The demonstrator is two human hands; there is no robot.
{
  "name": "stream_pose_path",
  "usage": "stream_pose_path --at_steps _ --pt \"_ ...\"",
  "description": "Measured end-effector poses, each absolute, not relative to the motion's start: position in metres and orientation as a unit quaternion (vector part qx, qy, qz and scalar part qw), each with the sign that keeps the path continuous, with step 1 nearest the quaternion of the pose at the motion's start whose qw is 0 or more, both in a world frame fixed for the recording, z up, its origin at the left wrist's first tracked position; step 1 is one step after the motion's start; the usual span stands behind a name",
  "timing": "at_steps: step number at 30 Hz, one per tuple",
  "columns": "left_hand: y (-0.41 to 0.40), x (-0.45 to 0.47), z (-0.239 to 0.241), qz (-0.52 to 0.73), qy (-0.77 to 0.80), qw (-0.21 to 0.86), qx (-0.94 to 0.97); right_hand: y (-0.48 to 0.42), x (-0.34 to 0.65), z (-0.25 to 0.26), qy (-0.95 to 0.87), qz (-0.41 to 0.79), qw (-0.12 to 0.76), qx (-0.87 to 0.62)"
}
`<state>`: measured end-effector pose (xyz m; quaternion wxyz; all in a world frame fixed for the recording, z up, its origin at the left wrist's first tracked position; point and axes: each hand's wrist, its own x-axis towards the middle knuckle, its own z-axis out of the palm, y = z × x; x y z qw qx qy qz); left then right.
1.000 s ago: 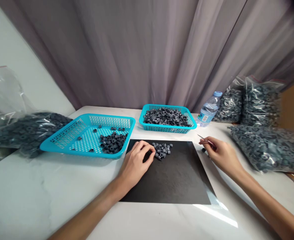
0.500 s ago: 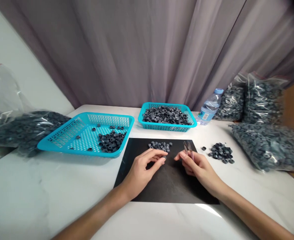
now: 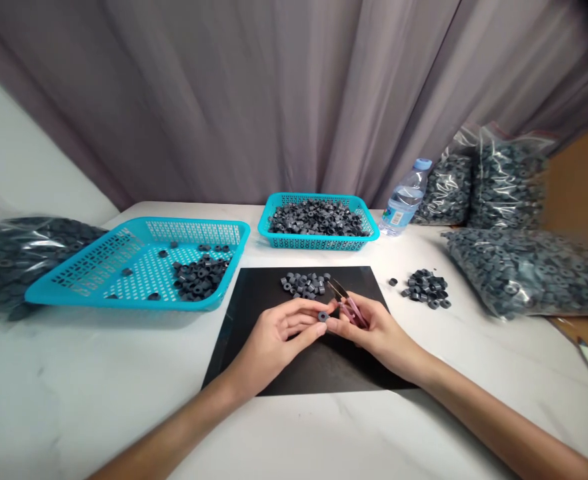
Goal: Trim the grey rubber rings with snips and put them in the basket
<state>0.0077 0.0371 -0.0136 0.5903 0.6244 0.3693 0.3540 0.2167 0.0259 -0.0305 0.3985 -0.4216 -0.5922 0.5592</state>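
My left hand [image 3: 279,337] pinches a small dark grey ring [image 3: 323,317] between thumb and fingertips, its hole turned towards me. My right hand [image 3: 374,327] is closed around a pair of pinkish tweezers [image 3: 353,311], whose thin tips point up and to the left. The right fingertips are close against the ring; whether they also grip it I cannot tell. Both hands are above a black mat [image 3: 314,373]. Just beyond them, a small pile of grey rings [image 3: 304,285] lies on the mat.
A large turquoise basket [image 3: 124,304] with some rings stands left; a fuller turquoise basket [image 3: 319,243] stands behind the mat. Right are loose rings [image 3: 427,288], a water bottle [image 3: 405,200] and a bag of rings [image 3: 529,270], with more bags behind. Another bag [image 3: 29,260] lies far left.
My right hand has moved left to meet the left hand, and its tweezers now lean left. The ring at my left fingertips now shows its hole. The view has shifted slightly.
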Motion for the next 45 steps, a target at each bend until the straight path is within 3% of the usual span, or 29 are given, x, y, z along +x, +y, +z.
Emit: stream_pose_path --at_steps 17,45 --pt "0.0397 0.0106 -0.0171 0.374 0.375 0.604 0.596 0.024 0.2186 -0.0305 -0.565 0.554 0.446 -0.418" --pt "0.0359 0.0111 -0.0145 0.362 0.408 0.531 0.648 0.025 0.221 -0.03 -0.587 0.569 0.407 -0.409"
